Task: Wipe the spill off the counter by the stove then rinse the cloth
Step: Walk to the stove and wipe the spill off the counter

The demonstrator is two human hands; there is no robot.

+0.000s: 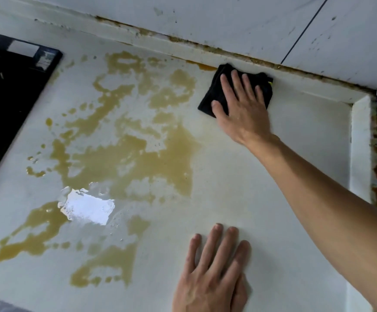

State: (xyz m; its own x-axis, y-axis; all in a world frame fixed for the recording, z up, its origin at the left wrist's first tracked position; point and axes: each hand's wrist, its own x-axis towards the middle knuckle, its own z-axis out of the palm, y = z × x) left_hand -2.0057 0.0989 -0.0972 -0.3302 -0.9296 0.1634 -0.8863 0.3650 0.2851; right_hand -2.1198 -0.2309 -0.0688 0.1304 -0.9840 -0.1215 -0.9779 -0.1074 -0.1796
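right hand (242,109) flat, fingers straight, pressing black cloth (214,95) at worktop (273,199) rear edge; left hand (214,273) flat beside yellow spill (124,158).

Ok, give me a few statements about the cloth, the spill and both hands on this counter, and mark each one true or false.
1. The right hand presses a black cloth flat against the counter at the back edge. True.
2. The left hand holds a sponge. False: it lies flat on the counter, fingers straight, holding nothing.
3. Most of the yellow-brown spill lies between the cloth and the stove. True.
4. The spill is all wiped up. False: large puddles still cover the counter.
5. The cloth is white. False: it is black.
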